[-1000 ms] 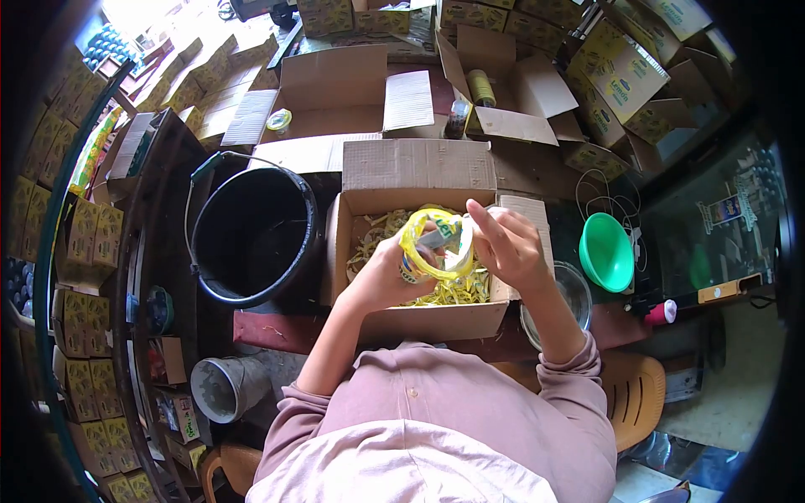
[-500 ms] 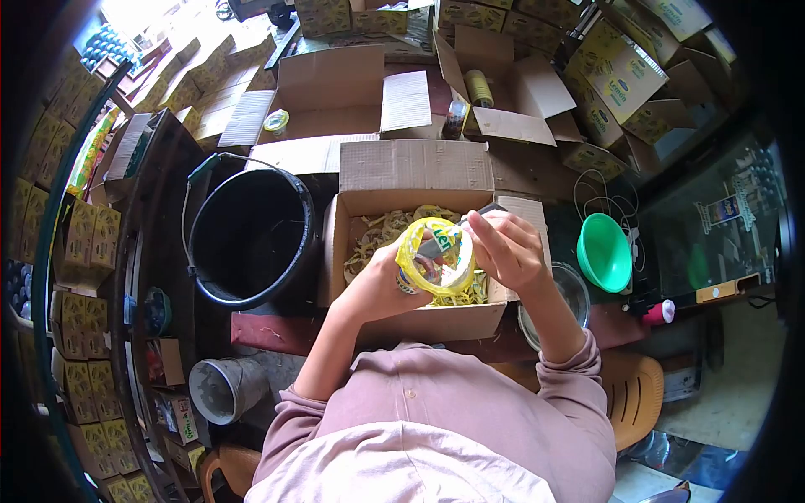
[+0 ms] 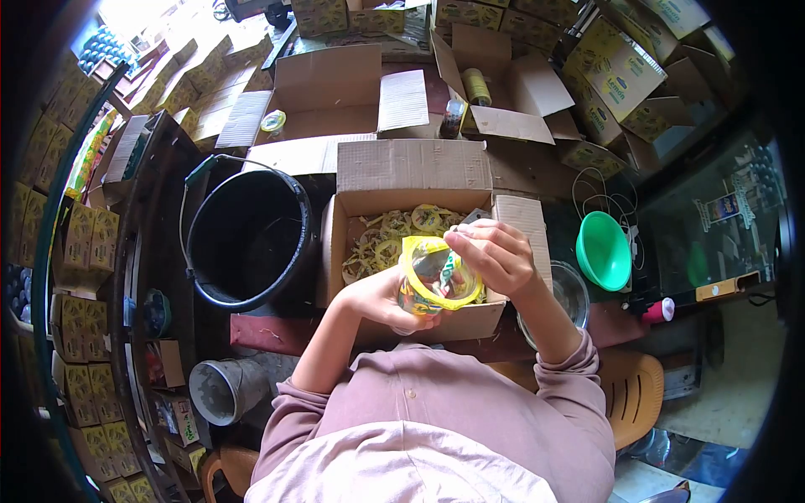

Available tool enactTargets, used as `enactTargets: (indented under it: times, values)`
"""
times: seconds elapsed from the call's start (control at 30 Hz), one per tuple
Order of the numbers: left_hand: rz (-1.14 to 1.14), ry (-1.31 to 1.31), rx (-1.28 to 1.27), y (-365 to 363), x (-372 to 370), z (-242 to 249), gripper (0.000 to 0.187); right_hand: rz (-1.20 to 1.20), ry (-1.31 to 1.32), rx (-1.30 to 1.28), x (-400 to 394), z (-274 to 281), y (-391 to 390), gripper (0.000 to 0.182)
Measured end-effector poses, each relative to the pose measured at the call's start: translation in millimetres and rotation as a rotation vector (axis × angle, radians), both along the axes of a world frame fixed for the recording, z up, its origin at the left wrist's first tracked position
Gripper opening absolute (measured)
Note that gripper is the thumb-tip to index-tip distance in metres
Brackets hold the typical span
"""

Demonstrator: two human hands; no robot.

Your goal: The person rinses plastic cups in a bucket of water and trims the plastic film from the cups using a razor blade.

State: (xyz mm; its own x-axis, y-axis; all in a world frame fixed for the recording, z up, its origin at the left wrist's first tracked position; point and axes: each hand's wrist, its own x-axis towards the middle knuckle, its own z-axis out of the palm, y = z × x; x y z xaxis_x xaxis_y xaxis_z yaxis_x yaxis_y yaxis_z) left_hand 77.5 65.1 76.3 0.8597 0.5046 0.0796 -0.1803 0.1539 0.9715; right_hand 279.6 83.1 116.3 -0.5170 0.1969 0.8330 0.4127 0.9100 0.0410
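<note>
A clear plastic jar [image 3: 436,289] with a yellow rim and printed label is tilted in my left hand [image 3: 381,300], the fingers wrapped round its side. My right hand [image 3: 499,258] is closed, its thumb and finger pinched at the jar's upper right rim. A flat grey blade [image 3: 476,215] sticks out above the right knuckles; most of it is hidden by the hand. Below both hands stands an open cardboard box [image 3: 436,323], partly filled with yellow and clear plastic scraps [image 3: 394,226].
To the left stands a black bucket [image 3: 251,243]; on the right are a green bowl [image 3: 604,251] and a clear round container [image 3: 570,293]. Open cartons [image 3: 327,75] lie at the back, with a small jar [image 3: 273,122] and a dark bottle [image 3: 453,119]. A grey bucket [image 3: 220,392] sits lower left.
The jar has tipped and come slightly lower. The blade that reached across the jar's mouth now points up behind my right hand, which has moved down and left to the rim.
</note>
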Motion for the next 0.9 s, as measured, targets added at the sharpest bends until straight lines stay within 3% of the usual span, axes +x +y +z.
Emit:
enactTargets:
  times: [0.07, 0.17, 0.27, 0.4, 0.43, 0.9]
  values:
    - [-0.097, -0.053, -0.143, 1, 1, -1, 0.026, -0.004, -0.004, 0.012, -2, -1, -1, 0.039]
    - [-0.269, -0.19, -0.075, 8, 6, -9, 0.022, 0.005, 0.015, 0.003, -3, -3, -2, 0.03]
    - [-0.448, -0.308, -0.216, 11, 12, -13, 0.023, 0.022, 0.024, 0.008, -5, -4, -1, 0.023]
    - [-0.593, -0.504, -0.573, 6, 17, -19, 0.048, 0.033, 0.023, 0.017, -8, -4, 1, 0.017]
    - [-0.63, -0.575, -0.55, 5, 21, -27, 0.058, 0.033, 0.029, 0.018, -9, -4, 0, 0.016]
    - [-0.955, -0.93, -0.967, -9, 39, -33, 0.052, 0.109, 0.062, 0.008, -16, -4, 8, 0.005]
